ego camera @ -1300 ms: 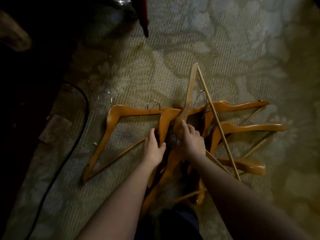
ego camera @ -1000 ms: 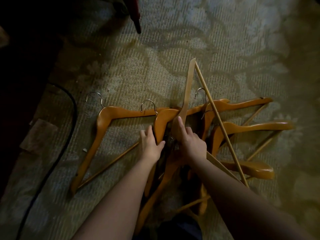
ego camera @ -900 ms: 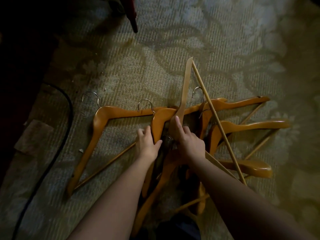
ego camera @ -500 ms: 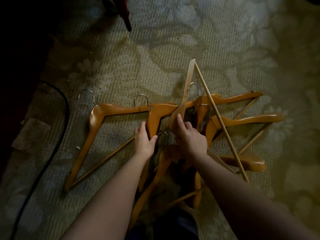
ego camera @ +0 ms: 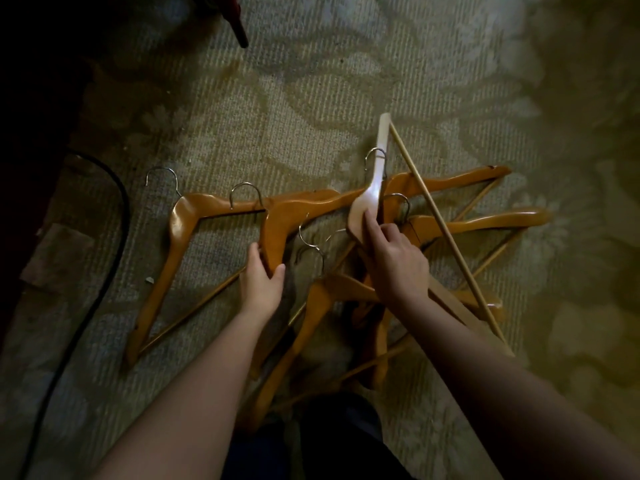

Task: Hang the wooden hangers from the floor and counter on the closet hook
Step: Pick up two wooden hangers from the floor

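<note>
On the carpet point(ego camera: 311, 98): wooden hangers point(ego camera: 467, 220) heaped.
Left hand point(ego camera: 261, 285): grips an orange hanger point(ego camera: 277, 223).
Right hand point(ego camera: 398, 265): grips the pale hanger point(ego camera: 369, 199).

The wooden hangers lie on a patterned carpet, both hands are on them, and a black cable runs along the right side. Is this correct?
Not quite. In the head view the black cable runs along the left side, not the right. The rest holds: the wooden hangers lie on the patterned carpet, with the left hand and right hand on them.
</note>
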